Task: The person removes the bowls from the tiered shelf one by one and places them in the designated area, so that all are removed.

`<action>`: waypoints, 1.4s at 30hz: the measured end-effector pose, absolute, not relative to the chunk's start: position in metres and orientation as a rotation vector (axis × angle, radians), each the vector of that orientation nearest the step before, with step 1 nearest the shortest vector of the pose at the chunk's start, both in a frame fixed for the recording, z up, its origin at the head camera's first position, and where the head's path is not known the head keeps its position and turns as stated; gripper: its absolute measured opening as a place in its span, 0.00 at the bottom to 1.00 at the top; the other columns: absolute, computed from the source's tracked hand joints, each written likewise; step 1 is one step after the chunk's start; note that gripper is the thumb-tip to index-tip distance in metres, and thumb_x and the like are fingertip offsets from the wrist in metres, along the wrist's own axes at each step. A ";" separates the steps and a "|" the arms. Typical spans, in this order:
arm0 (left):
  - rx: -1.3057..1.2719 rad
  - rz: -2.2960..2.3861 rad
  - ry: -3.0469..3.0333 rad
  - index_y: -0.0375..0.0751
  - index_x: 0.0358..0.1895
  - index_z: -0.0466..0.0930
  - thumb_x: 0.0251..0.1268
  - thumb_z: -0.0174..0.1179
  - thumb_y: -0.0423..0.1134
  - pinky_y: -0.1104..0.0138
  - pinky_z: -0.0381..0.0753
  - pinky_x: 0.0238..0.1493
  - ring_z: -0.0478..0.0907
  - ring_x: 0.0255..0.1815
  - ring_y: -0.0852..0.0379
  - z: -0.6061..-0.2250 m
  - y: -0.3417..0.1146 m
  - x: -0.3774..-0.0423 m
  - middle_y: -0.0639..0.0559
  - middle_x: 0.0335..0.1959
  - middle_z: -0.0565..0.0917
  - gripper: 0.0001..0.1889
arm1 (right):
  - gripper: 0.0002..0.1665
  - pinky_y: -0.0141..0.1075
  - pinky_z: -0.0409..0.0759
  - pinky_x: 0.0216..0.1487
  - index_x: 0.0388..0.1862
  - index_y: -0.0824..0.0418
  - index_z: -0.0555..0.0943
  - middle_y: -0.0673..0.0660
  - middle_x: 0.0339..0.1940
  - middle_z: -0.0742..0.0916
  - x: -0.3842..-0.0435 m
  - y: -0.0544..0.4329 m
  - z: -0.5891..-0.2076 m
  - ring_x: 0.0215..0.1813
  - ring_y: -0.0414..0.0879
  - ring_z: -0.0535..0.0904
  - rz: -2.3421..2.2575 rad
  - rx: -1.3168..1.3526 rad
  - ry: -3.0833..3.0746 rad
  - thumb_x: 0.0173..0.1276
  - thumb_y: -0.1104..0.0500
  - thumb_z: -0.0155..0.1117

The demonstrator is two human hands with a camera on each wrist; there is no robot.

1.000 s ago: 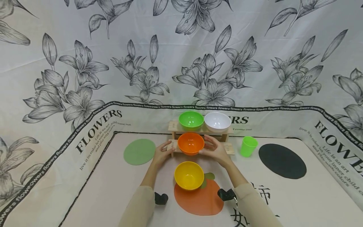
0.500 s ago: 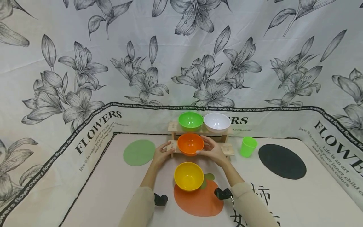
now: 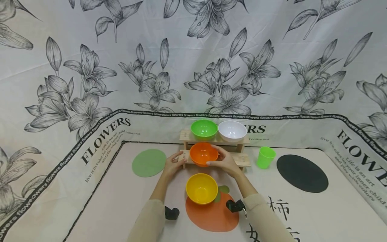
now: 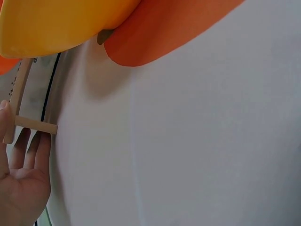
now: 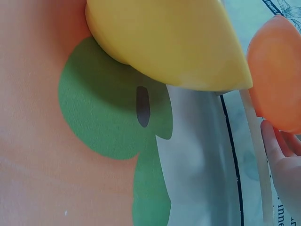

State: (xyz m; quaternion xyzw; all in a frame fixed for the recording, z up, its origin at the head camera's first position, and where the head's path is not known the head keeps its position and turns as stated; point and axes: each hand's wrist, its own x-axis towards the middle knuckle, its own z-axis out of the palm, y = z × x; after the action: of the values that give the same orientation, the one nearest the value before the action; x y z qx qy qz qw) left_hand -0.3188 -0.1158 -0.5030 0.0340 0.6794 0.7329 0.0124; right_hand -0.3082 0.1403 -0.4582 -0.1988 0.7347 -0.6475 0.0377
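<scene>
Right hand (image 3: 226, 163) gripping side of orange bowl (image 3: 203, 154); bowl seemingly sitting on wooden stand (image 3: 243, 158), low step. Left hand (image 3: 173, 163) pinching stand's end. Probably setting bowl straight; next move likely calling for gentle letting go.

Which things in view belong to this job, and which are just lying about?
Job, likely:
orange bowl, held by the right hand
wooden stand, gripped by the left hand
green bowl and white bowl, on that stand

Lying about, apparently:
green cup, untouched
yellow bowl, untouched; may belong
</scene>
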 end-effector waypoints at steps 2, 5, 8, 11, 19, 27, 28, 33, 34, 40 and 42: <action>0.114 2.285 2.102 0.28 0.64 0.67 0.60 0.62 0.28 0.57 0.80 0.52 0.75 0.56 0.39 -0.500 -0.116 -0.317 0.26 0.56 0.73 0.28 | 0.43 0.51 0.67 0.66 0.69 0.62 0.64 0.65 0.68 0.69 -0.308 0.139 -0.458 0.64 0.62 0.68 -1.985 -0.605 2.251 0.55 0.65 0.71; 0.127 2.276 2.083 0.26 0.64 0.65 0.60 0.60 0.27 0.53 0.78 0.54 0.74 0.57 0.38 -0.493 -0.116 -0.314 0.25 0.57 0.72 0.28 | 0.43 0.50 0.66 0.67 0.70 0.63 0.63 0.65 0.69 0.68 -0.308 0.139 -0.458 0.65 0.61 0.67 -1.959 -0.588 2.267 0.56 0.65 0.71; 0.129 2.280 2.077 0.26 0.65 0.64 0.61 0.60 0.27 0.53 0.78 0.55 0.75 0.56 0.39 -0.499 -0.116 -0.318 0.25 0.57 0.72 0.28 | 0.44 0.49 0.65 0.68 0.70 0.63 0.62 0.65 0.70 0.67 -0.308 0.138 -0.457 0.66 0.60 0.66 -1.937 -0.554 2.270 0.56 0.66 0.70; 0.112 2.298 2.070 0.27 0.65 0.65 0.61 0.61 0.28 0.55 0.79 0.53 0.76 0.55 0.43 -0.508 -0.116 -0.323 0.25 0.57 0.72 0.28 | 0.45 0.50 0.64 0.68 0.71 0.65 0.60 0.66 0.70 0.66 -0.306 0.137 -0.453 0.67 0.62 0.65 -1.926 -0.541 2.257 0.56 0.67 0.69; 0.092 2.302 2.097 0.30 0.64 0.68 0.59 0.63 0.30 0.62 0.83 0.47 0.78 0.53 0.45 -0.513 -0.115 -0.325 0.28 0.56 0.74 0.28 | 0.45 0.49 0.64 0.68 0.72 0.67 0.58 0.67 0.70 0.66 -0.289 0.136 -0.429 0.67 0.62 0.65 -1.847 -0.530 2.319 0.57 0.66 0.68; 0.107 2.305 2.088 0.31 0.64 0.68 0.60 0.62 0.30 0.64 0.83 0.46 0.78 0.53 0.46 -0.513 -0.116 -0.325 0.28 0.57 0.74 0.27 | 0.47 0.48 0.65 0.68 0.72 0.67 0.58 0.67 0.71 0.65 -0.297 0.141 -0.444 0.67 0.60 0.66 -1.875 -0.537 2.329 0.56 0.64 0.70; 0.113 2.303 2.092 0.31 0.64 0.68 0.60 0.62 0.30 0.64 0.83 0.46 0.78 0.53 0.45 -0.514 -0.116 -0.325 0.28 0.57 0.74 0.27 | 0.48 0.48 0.65 0.68 0.72 0.66 0.58 0.67 0.71 0.65 -0.299 0.141 -0.447 0.67 0.60 0.66 -1.880 -0.542 2.329 0.56 0.64 0.71; 0.098 2.295 2.099 0.31 0.64 0.69 0.60 0.62 0.30 0.65 0.83 0.45 0.78 0.53 0.45 -0.514 -0.117 -0.324 0.28 0.57 0.74 0.27 | 0.50 0.46 0.65 0.68 0.73 0.62 0.58 0.64 0.72 0.65 -0.302 0.142 -0.457 0.68 0.58 0.65 -1.882 -0.539 2.335 0.54 0.62 0.73; 0.094 2.293 2.103 0.31 0.64 0.69 0.60 0.63 0.30 0.65 0.83 0.45 0.78 0.53 0.45 -0.514 -0.117 -0.323 0.28 0.57 0.74 0.27 | 0.51 0.45 0.65 0.68 0.73 0.61 0.58 0.63 0.72 0.65 -0.301 0.142 -0.457 0.69 0.57 0.64 -1.883 -0.539 2.328 0.53 0.62 0.74; 0.092 2.304 2.095 0.32 0.64 0.69 0.60 0.63 0.30 0.64 0.82 0.49 0.76 0.55 0.43 -0.512 -0.116 -0.324 0.29 0.57 0.74 0.27 | 0.53 0.44 0.68 0.66 0.74 0.61 0.57 0.62 0.73 0.63 -0.293 0.147 -0.452 0.69 0.59 0.64 -1.903 -0.563 2.277 0.52 0.62 0.74; 0.080 2.297 2.110 0.33 0.63 0.70 0.59 0.63 0.31 0.64 0.81 0.49 0.77 0.55 0.43 -0.512 -0.116 -0.324 0.30 0.57 0.75 0.27 | 0.53 0.44 0.68 0.66 0.73 0.62 0.57 0.63 0.73 0.63 -0.291 0.150 -0.450 0.69 0.59 0.63 -1.909 -0.566 2.277 0.52 0.63 0.75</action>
State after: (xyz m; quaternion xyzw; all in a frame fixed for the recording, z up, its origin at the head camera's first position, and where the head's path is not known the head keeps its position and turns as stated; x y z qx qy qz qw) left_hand -0.3242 -0.1163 -0.5119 0.0256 0.6762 0.7361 0.0108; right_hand -0.2911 0.1496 -0.4499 -0.1867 0.7515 -0.6301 0.0581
